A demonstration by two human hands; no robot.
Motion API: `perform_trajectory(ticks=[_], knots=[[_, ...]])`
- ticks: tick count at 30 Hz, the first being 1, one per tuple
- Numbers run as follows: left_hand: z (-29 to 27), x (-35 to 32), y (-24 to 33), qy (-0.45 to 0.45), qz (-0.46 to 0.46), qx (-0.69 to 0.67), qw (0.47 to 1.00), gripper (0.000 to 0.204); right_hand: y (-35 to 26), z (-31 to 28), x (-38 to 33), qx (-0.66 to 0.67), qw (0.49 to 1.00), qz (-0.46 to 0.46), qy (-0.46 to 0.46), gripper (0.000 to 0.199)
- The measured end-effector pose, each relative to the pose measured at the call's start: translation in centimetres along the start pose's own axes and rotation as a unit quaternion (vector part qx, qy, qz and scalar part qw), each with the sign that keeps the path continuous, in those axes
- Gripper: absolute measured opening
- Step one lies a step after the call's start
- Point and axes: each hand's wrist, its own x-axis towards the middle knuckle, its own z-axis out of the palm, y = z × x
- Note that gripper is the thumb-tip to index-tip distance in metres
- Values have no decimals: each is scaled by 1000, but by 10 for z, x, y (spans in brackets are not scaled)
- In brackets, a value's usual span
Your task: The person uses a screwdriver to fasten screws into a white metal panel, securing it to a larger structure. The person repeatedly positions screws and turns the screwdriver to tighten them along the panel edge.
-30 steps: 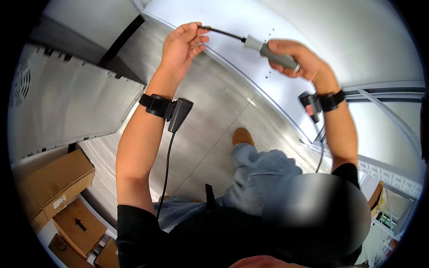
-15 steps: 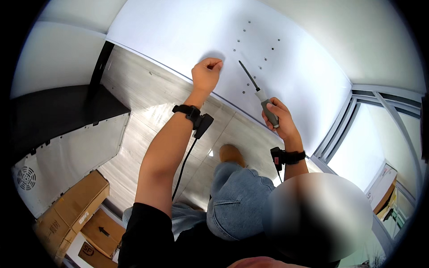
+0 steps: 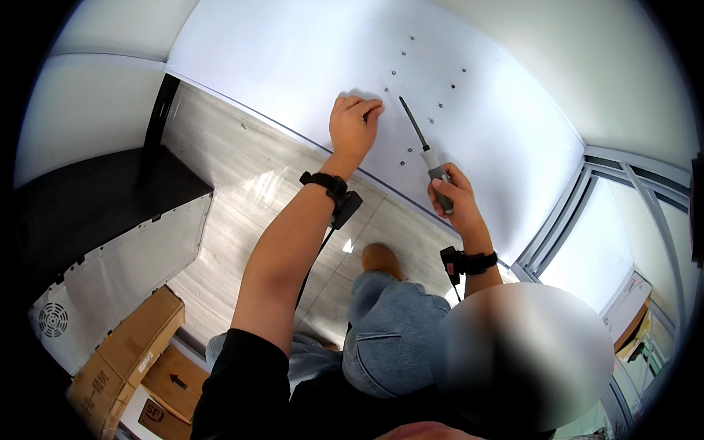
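Observation:
My right hand (image 3: 456,196) is wrapped round the grey and white handle of a screwdriver (image 3: 430,157). Its dark shaft slants up and to the left over the white tabletop (image 3: 293,73), the tip pointing away from me. To the left, my left hand (image 3: 356,125) is closed in a pinch above the table; whatever lies between thumb and fingers is too small or hidden to tell. Several small screw-like metal pieces (image 3: 394,72) stand on the table in two loose rows, with one close to my left fingertips. Two pieces (image 3: 410,150) sit beside the screwdriver's shaft.
A metal frame (image 3: 557,205) borders the table at the right. On the left stands a white cabinet (image 3: 139,249) with a black top, cardboard boxes (image 3: 125,359) below it. Black straps with small devices and cables are on both my wrists.
My left hand has moved right, closer to the nearest metal pieces, still pinched. The screwdriver has shifted slightly, its shaft a little more upright, still in my right hand.

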Motion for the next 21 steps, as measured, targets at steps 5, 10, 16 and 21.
perform_trajectory(ticks=[5,10,16,21], knots=[[-6,-3,-6,-12,9,-7,1000,15,-5,9,-2,-8,1000,-17,-10,16],[-47,-15,-17,24,14,-36,999,14,-21,33,-4,-38,998,-30,-49,16],[-173,-69,-51,-43,-192,-236,952,16,-42,144,-7,-236,961,-36,-139,18],[-312,-133,-78,66,-260,-446,854,33,-22,297,-44,-424,879,-59,-213,23]])
